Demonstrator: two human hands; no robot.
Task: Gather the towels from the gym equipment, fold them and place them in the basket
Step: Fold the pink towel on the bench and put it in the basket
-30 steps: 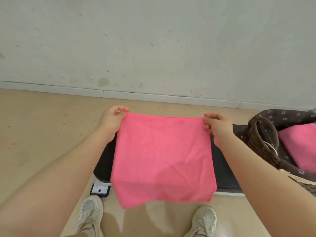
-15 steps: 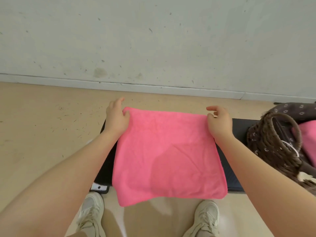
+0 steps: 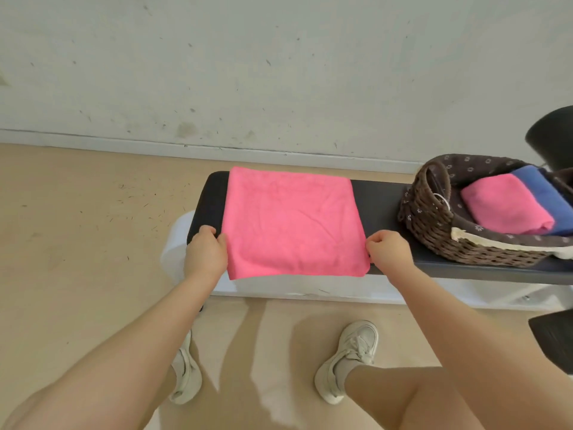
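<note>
Your left hand (image 3: 206, 254) pinches the near left corner of the pink towel (image 3: 293, 223), which lies spread across the left end of the black bench (image 3: 383, 200), its near hem hanging just over the front edge. Your right hand (image 3: 387, 254) pinches the near right corner, so the hands sit well apart. To fold cleanly, lift both corners together, carry them level to the far edge and match hem to hem before pressing the crease flat. The cloth looks soft and fuzzy, lightly creased, roughly square; the bench pad is smooth and matte. At the right end stands the basket (image 3: 434, 231), coarse brown weave with a printed dark lining, holding a folded pink towel (image 3: 507, 203) beside a blue towel (image 3: 548, 197).
</note>
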